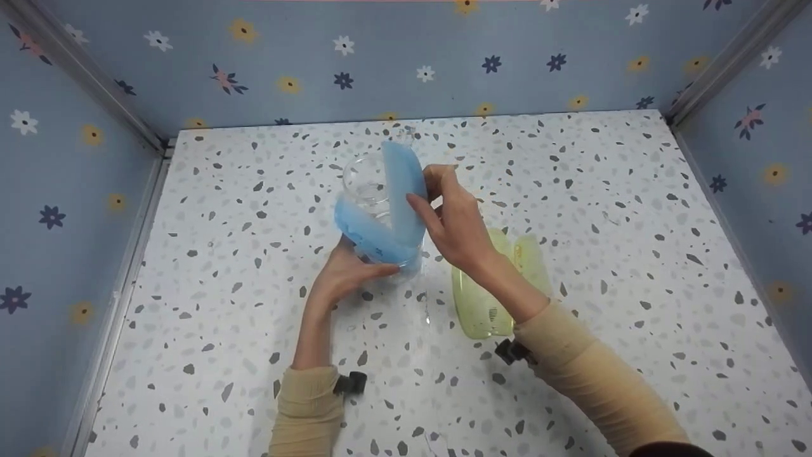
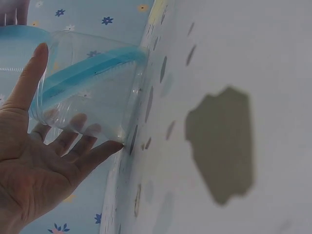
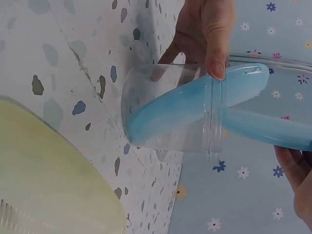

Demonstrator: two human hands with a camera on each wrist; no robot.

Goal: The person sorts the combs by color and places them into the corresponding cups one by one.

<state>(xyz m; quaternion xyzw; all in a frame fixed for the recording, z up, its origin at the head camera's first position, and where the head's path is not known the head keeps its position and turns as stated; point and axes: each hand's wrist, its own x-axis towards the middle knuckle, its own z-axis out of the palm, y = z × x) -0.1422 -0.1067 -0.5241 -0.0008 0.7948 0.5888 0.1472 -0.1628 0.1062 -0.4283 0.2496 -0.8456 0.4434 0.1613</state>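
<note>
My left hand point(image 1: 339, 276) holds a clear plastic jar point(image 3: 187, 134) that stands upright on the tabletop, its thumb at the rim and its fingers round the side. Inside leans a translucent blue comb point(image 3: 170, 107), slanted, with one end above the rim. Over the mouth, my right hand point(image 1: 458, 225) pinches a second blue comb point(image 1: 403, 190) by its curved back. This comb's lower end is at the jar's opening; how far inside it reaches, I cannot tell.
Two translucent yellow-green combs point(image 1: 472, 311) lie on the speckled tabletop point(image 1: 222, 304) under my right forearm. A clear round-rimmed thing point(image 1: 347, 171) shows behind the blue combs. Flower-patterned walls point(image 1: 393, 57) enclose the table at the back and sides.
</note>
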